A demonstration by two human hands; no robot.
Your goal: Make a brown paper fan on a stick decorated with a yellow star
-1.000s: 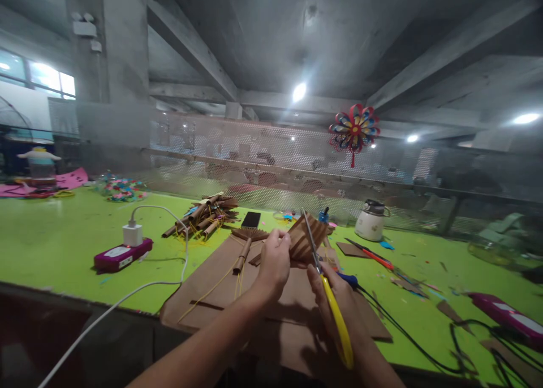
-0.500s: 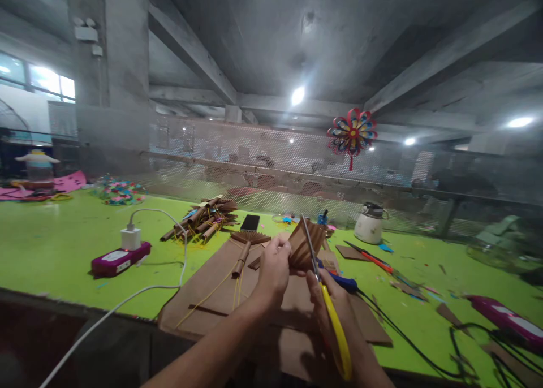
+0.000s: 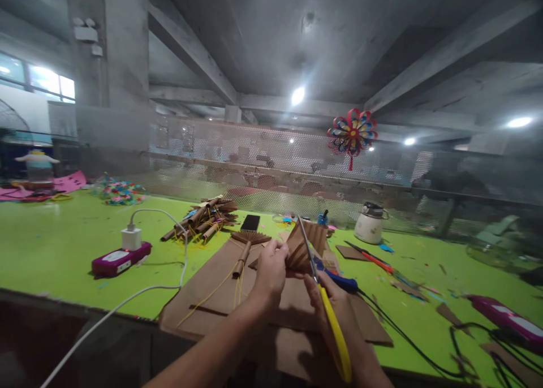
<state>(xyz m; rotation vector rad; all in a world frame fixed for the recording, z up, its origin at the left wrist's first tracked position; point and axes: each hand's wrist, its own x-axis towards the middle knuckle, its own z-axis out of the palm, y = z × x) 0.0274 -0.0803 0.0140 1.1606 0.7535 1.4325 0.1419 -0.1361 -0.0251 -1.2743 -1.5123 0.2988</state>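
My left hand (image 3: pixel 270 272) pinches the near edge of a pleated brown paper fan (image 3: pixel 306 244), held up over a large sheet of brown cardboard (image 3: pixel 212 292). My right hand (image 3: pixel 335 303) is closed on the yellow-handled scissors (image 3: pixel 328 314). Their blades point up along the fan's right side. A finished folded brown fan with a rolled handle (image 3: pixel 248 242) lies on the cardboard to the left, with yellow string trailing from it.
On the green table (image 3: pixel 55 246) lie a pile of rolled brown fans (image 3: pixel 206 215), a black phone (image 3: pixel 250 223), a magenta power strip with white charger (image 3: pixel 121 258), a white kettle (image 3: pixel 370 222), an orange cutter (image 3: pixel 373 257), black cables (image 3: pixel 424 348) and paper scraps. A mesh fence (image 3: pixel 254 156) runs behind.
My left hand and the fan have dropped slightly and turned a little; the scissors blades have tilted slightly to the left against the fan. Nothing else has moved.
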